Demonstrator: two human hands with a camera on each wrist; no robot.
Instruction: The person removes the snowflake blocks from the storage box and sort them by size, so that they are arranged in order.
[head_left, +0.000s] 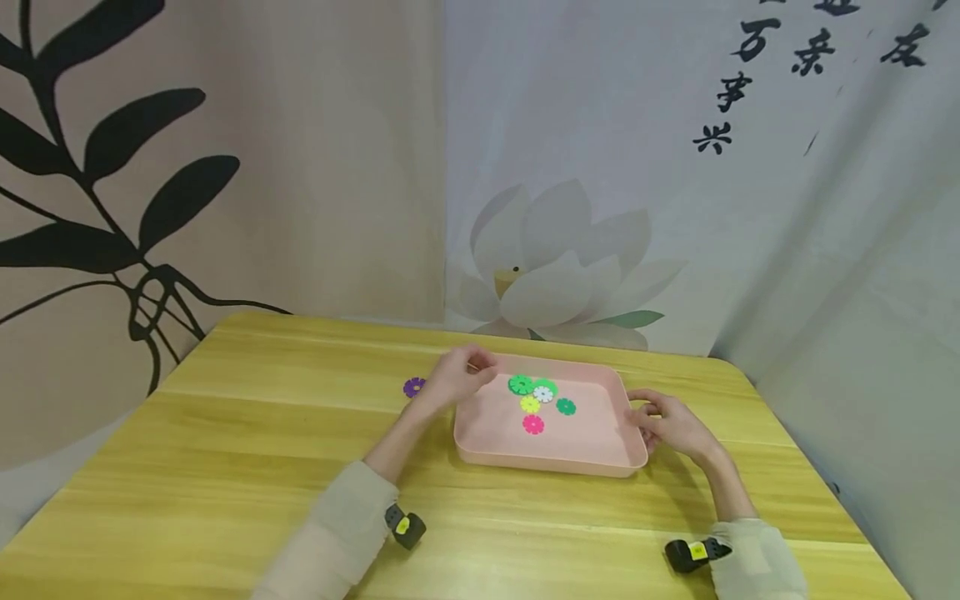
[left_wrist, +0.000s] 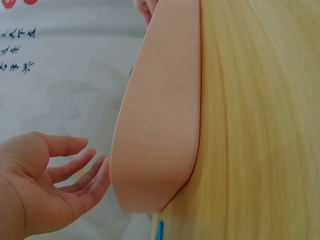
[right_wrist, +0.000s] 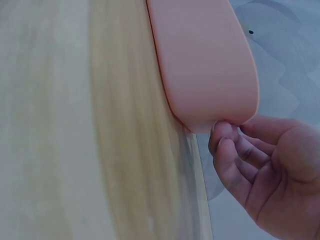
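Observation:
A shallow pink tray (head_left: 577,446) lies on the wooden table with several flower-shaped plastic discs in it. Two green discs (head_left: 520,384) overlap near a white disc (head_left: 543,394); a yellow disc (head_left: 530,405), a pink disc (head_left: 533,425) and a darker green disc (head_left: 566,407) lie close by. My left hand (head_left: 459,377) hovers at the tray's back left corner, fingers loosely bent and nothing held. At the right wall, my right hand (head_left: 671,423) grips the tray's edge, its fingers curled against the outside (right_wrist: 272,165).
A purple disc (head_left: 414,387) sits on the table (head_left: 300,433) left of the tray, partly behind my left wrist. Curtains (head_left: 337,167) with printed leaves, a lotus and writing hang behind and beside the table. Each wrist wears a small black camera (head_left: 405,527).

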